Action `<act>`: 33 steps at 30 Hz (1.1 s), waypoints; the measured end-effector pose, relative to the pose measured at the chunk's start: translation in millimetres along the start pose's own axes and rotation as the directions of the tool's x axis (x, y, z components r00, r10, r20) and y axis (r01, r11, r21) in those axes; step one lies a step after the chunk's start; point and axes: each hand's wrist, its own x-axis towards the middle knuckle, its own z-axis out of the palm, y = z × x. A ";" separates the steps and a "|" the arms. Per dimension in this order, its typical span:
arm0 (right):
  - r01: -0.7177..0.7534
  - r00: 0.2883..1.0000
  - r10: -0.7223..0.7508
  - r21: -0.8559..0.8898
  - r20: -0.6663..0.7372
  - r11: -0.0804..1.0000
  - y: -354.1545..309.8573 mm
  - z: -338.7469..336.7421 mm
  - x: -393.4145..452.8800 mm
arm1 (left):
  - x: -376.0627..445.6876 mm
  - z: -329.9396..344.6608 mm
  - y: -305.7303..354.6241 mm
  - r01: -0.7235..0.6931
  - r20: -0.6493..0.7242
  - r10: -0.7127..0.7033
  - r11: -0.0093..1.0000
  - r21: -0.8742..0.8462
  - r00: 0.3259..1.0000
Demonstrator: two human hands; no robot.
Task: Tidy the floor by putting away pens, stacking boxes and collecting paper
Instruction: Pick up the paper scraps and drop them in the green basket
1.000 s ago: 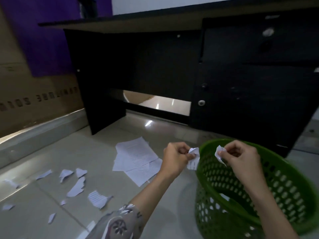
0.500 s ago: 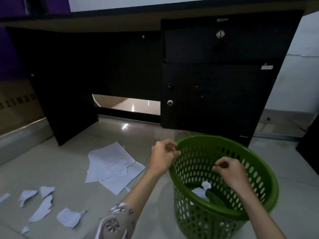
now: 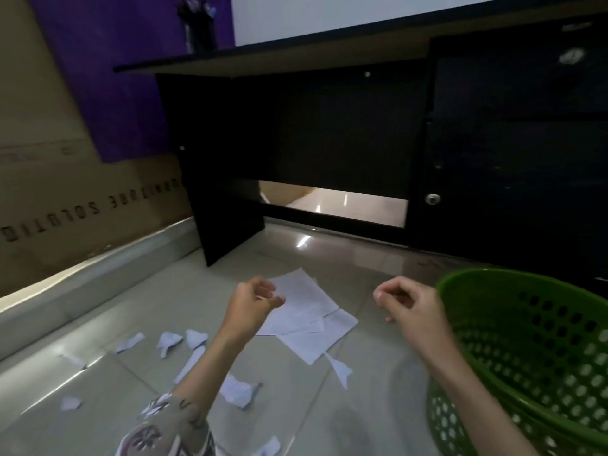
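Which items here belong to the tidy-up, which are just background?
Job:
paper sheets
torn scraps
green basket
left hand, empty
right hand, empty

Background:
black desk
pen holder on desk
cardboard box

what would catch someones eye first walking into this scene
Probably the green basket at lower right, bright against the black desk behind it. Next, the white paper on the pale floor: sheets piled mid-frame and torn scraps scattered at lower left. The left hand and right hand hover above the floor, fingers loosely curled, holding nothing.
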 end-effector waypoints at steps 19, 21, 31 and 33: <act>-0.239 0.752 0.232 -0.073 0.617 0.968 10.5 344.3 -66.3 | -120.2 -287.5 -305.4 0.611 -0.437 -0.553 0.791 -0.008 0.710; -0.250 0.719 0.256 -0.103 0.646 0.963 12.5 365.2 -77.3 | -126.6 -290.3 -322.2 0.623 -0.401 -0.556 0.780 0.051 0.728; -0.199 0.592 0.286 -0.207 0.754 0.958 38.1 442.3 -124.1 | -126.6 -250.5 -380.8 0.434 -0.093 -0.495 0.637 0.637 0.864; -0.198 0.576 0.296 -0.221 0.762 0.955 46.8 451.7 -130.5 | -125.6 -239.8 -388.9 0.392 -0.066 -0.500 0.583 0.712 0.864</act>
